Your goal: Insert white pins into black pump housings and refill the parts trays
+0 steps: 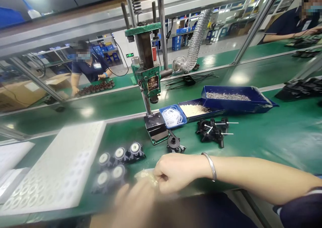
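My right hand (174, 172), with a silver bangle on the wrist, is curled into a loose fist at the table's front. Its fingers close at the edge of a pale, translucent thing (146, 177), too blurred to name. My left hand (136, 199) is smeared by motion just below that thing; how its fingers lie cannot be made out. Left of the hands stand several black housings with white round centres (119, 153). Just beyond my right hand sits a single black housing (173, 141) with an upright hollow post.
A green press (148, 77) rises behind the hands over its black block (156, 124). Blue trays hold clear rings (172, 116), cream-coloured small parts (193, 109) and metal pins (227, 96). Black parts with white rods (212, 129) lie right; a white board (67, 154) lies left. Two co-workers sit beyond.
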The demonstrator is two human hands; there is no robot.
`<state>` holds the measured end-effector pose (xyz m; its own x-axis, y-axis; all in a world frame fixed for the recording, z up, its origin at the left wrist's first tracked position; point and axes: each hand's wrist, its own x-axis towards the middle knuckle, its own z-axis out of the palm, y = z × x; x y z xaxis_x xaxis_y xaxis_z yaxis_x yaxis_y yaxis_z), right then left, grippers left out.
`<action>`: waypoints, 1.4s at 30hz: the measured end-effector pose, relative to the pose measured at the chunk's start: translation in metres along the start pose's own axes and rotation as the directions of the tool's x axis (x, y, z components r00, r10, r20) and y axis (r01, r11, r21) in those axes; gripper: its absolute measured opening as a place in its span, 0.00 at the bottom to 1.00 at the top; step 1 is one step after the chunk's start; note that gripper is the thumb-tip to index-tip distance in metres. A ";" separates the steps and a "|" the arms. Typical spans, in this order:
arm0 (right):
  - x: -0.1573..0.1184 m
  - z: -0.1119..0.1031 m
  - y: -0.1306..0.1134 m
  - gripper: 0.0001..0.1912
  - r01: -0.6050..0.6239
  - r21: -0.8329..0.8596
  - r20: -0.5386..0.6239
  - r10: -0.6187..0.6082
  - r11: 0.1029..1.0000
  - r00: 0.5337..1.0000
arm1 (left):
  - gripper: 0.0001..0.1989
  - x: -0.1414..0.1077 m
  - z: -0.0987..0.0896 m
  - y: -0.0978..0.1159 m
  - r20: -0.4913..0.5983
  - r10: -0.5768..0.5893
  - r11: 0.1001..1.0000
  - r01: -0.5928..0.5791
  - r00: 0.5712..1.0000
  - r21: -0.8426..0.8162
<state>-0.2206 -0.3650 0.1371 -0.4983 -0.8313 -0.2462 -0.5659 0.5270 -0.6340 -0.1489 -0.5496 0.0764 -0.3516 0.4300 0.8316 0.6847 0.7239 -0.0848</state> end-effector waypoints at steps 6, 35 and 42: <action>0.003 -0.008 -0.010 0.14 0.035 -0.133 0.127 -0.018 0.991 0.992 | 0.22 0.004 -0.006 -0.003 0.069 0.033 0.999 -0.032 0.997 -0.014; 0.035 -0.030 -0.022 0.16 -0.049 -0.135 0.338 0.092 0.990 0.937 | 0.12 -0.023 0.011 0.025 -0.143 -0.132 0.975 0.154 0.981 0.162; 0.034 -0.017 -0.018 0.14 -0.006 -0.106 0.164 0.023 0.994 0.986 | 0.12 0.002 -0.014 0.009 0.139 0.018 0.996 -0.030 0.990 0.083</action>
<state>-0.2389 -0.4003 0.1528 -0.3971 -0.8366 -0.3774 -0.6295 0.5475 -0.5513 -0.1347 -0.5500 0.0852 -0.4242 0.5141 0.7455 0.6398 0.7527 -0.1550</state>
